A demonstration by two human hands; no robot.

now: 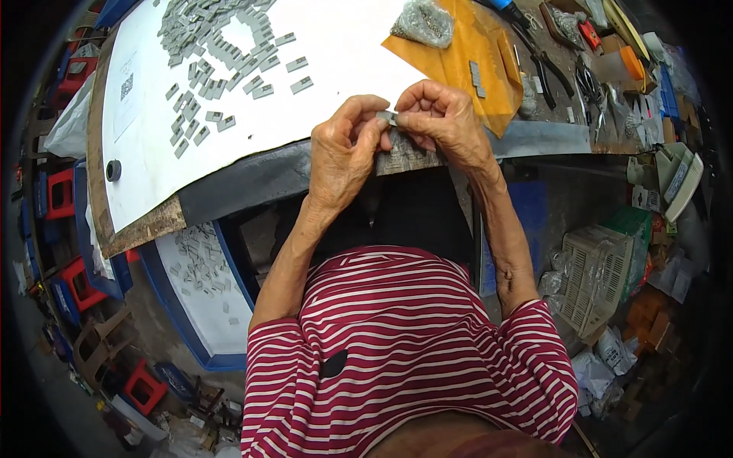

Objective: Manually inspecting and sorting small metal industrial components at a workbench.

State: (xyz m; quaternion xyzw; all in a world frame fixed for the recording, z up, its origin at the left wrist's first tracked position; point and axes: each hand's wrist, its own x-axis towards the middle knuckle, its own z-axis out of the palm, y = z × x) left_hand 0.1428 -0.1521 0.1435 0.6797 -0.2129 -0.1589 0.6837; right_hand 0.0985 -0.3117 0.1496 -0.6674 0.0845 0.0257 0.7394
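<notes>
Both hands close together, the left hand point(345, 145) and the right hand point(449, 126) pinch a small grey piece point(389, 117) between their fingertips, above the near edge of the table point(145, 220). The piece appears to lie with its long axis roughly left to right, bridging the two hands. On the table, a clear bag point(424, 23) of tiny contents rests on a yellow envelope point(450, 65); at lower left, a blue tray point(223, 362), lined in white, contains scattered grey pieces point(200, 256). Fingers cover the ends of the held piece, so its finer details are unclear; the bag's contents are indistinct, and the pile of similar parts point(202, 34) is cut off at the upper edge.
</notes>
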